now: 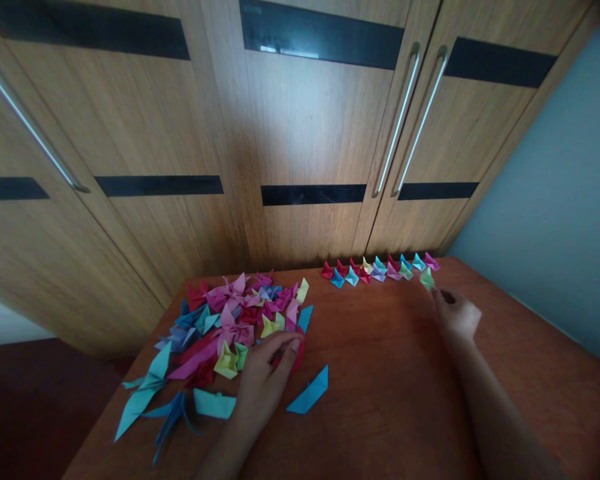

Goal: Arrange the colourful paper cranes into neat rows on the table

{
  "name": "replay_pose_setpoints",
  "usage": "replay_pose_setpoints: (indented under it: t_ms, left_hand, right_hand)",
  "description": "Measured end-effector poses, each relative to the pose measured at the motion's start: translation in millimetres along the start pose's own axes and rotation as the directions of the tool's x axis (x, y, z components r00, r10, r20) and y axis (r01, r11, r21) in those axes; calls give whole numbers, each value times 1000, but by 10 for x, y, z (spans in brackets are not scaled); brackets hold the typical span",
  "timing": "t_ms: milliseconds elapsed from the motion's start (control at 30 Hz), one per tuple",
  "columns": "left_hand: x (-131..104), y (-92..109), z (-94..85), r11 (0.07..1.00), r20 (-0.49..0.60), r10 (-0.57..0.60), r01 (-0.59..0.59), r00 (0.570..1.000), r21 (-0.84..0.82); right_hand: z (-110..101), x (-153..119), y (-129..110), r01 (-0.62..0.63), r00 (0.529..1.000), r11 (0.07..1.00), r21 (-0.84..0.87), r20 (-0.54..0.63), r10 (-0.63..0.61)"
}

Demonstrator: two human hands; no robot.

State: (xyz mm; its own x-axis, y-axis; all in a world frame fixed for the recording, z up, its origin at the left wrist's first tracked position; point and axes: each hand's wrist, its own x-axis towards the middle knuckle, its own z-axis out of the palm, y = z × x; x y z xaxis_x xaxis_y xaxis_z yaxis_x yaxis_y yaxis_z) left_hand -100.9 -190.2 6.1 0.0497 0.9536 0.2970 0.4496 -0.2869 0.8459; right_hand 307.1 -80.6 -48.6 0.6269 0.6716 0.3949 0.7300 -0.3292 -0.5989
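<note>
Over the right edge of a heap of folded paper pieces (230, 327), my left hand (270, 370) pinches a red paper piece (299, 357), partly hidden by the fingers. My right hand (455, 317) has its fingertips closed on a light green paper piece (427, 279) at the right end of the front row. Small folded pieces in red, blue, purple, pink and green form two rows (379, 269) along the table's back edge. A blue folded strip (310, 392) lies just right of my left hand.
The brown wooden table (380, 373) meets a wooden cabinet (310, 133) with metal handles. At the front left lie a teal folded piece (147, 390), a dark blue one (173, 419) and a turquoise strip (214, 403). A pale blue wall (555, 220) stands on the right.
</note>
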Motion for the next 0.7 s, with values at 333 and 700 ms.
replay_pose_setpoints:
  t_ms: [333,700]
  left_hand:
    - [-13,102,-3,998,33,28,-30,999,56]
    - [-18,83,20,995,54,33,-39,998,96]
  right_hand:
    - [312,451,180,-8,976,935,-355,202,85]
    - [499,694,166,63,976,931,-360,215,17]
